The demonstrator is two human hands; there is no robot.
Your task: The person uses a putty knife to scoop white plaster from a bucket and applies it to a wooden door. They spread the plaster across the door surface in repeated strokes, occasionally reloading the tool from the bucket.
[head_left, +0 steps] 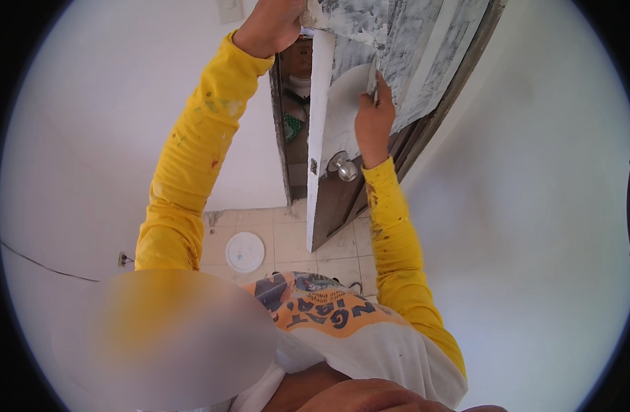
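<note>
A door [315, 137] stands ajar, its face coated with streaky white and grey filler above a brown lower part. My right hand [375, 123] is closed around a putty knife [373, 79], its thin blade up against the door face above the round metal knob [344, 167]. Higher up, at the top edge of the view, my left hand [270, 27] is closed on the side of a flat board [352, 19] smeared with filler, which overlaps the upper door. The fingers of my left hand are partly hidden.
A round white lid [245, 252] lies on the tiled floor [287, 237]. Behind the door's gap, dark shelving and a green dotted item [292, 127] show. White walls stand on both sides, with an outlet [122, 259] and a cable low on the left.
</note>
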